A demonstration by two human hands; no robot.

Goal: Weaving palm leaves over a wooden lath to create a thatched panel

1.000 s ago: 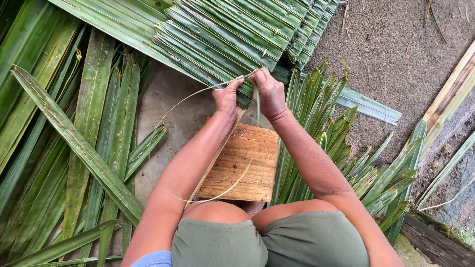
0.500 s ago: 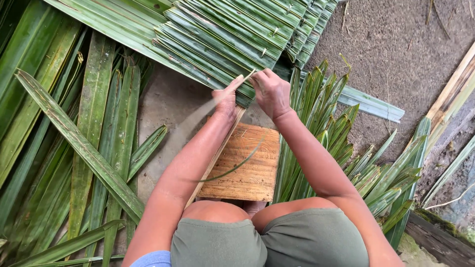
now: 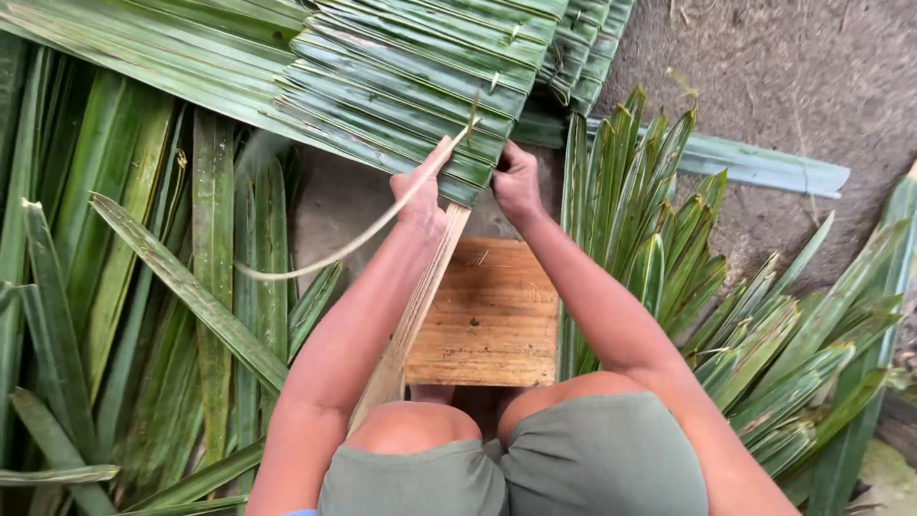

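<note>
- Since the earlier frame, the pale fibre strip is being drawn out leftward by the left hand.
- Both hands are being kept together, clamped at the stitched palm-leaf panel edge; the right hand is being pressed alongside.
- Below them, a wooden block is being straddled.

Both arms reach forward from the bent knees toward 12 o'clock, and they lean in so the wrists come close together. The left hand is at about 11 o'clock from the knees. Its thumb points up and its fingers are pinched shut. The right hand sits just beside it, at about 1 o'clock. Its fingers are curled down and closed in a grip. Its knuckles face up. Both arms are bare and nearly straight. The hands are near but not touching.
</note>
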